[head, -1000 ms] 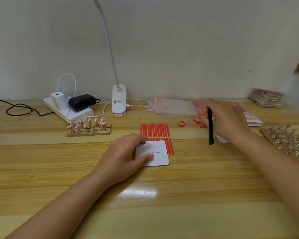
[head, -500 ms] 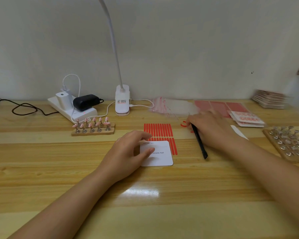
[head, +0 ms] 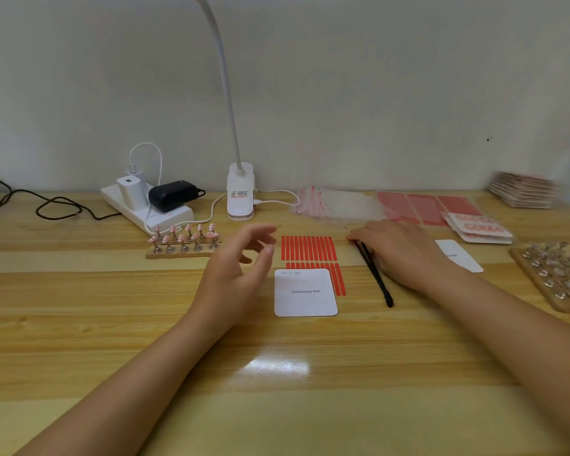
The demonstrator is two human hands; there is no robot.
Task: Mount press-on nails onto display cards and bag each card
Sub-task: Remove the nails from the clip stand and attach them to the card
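Soft, even overhead light leaves glare on the table (head: 278,366); the right edge looks blurred, perhaps motion.

The white display card (head: 305,292) lying in front of me reads "Handmade Nail" in small dark letters across its middle; a fainter line of print runs along its top left edge, too small for me to make out. A second white card (head: 459,256) beside my right wrist shows only the end of a word, "Nail", the rest hidden by my arm; the lamp base (head: 240,192) carries a label with red print and a barcode that I cannot read.
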